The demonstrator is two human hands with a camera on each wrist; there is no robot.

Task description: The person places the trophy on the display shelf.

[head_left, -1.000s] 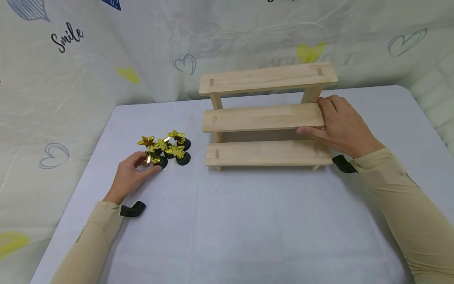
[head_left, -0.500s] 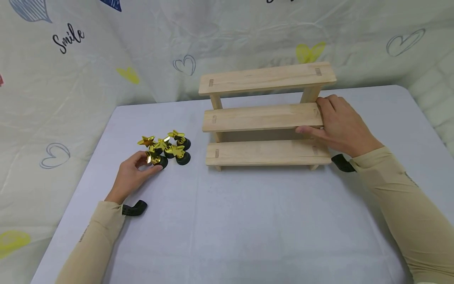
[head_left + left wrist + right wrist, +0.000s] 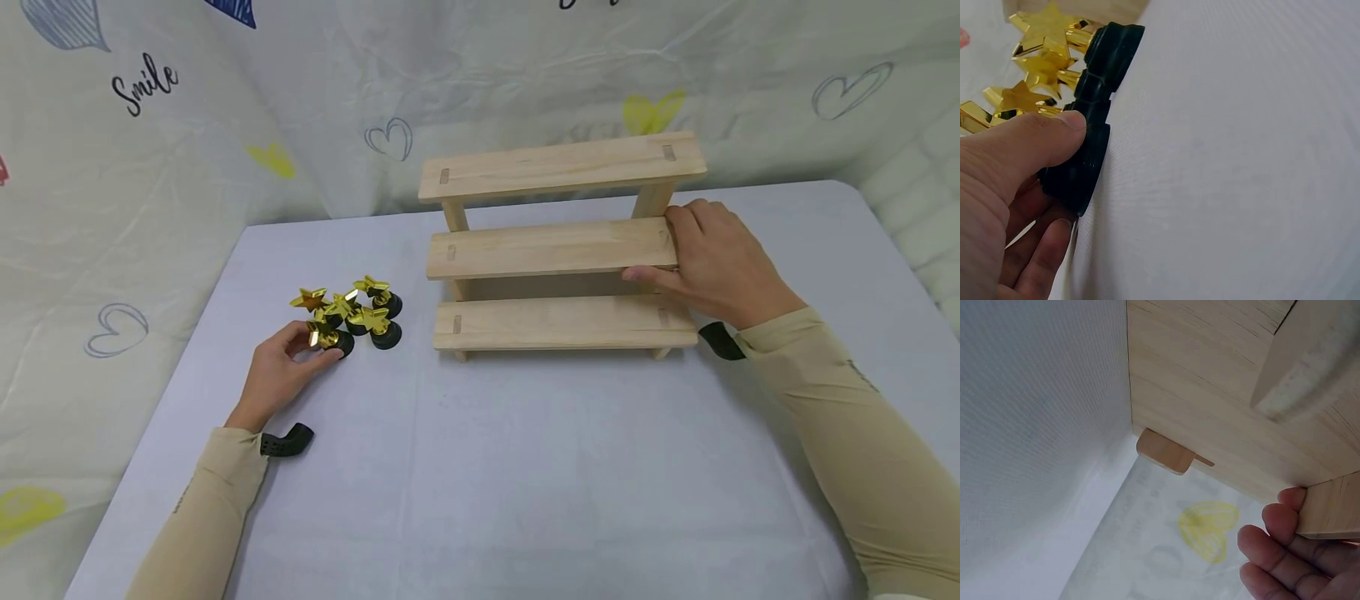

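Observation:
Several small gold star trophies with round black bases stand bunched together at the left of the table, such as the front right trophy (image 3: 385,333). My left hand (image 3: 277,372) holds the nearest trophy (image 3: 327,337) low down. In the left wrist view, the thumb presses its black base (image 3: 1082,169), with fingers around the other side. At the right stands a three-step wooden display shelf (image 3: 551,250). My right hand (image 3: 723,262) grips the right end of its middle step, thumb along the front edge. The right wrist view shows fingertips (image 3: 1260,544) curled at a wooden board (image 3: 1332,506).
A white cloth covers the table (image 3: 487,475). Behind it hangs a pale printed sheet (image 3: 510,75) with hearts and lettering, close behind the shelf's top step. Black wrist mounts (image 3: 287,440) stick out from both sleeves.

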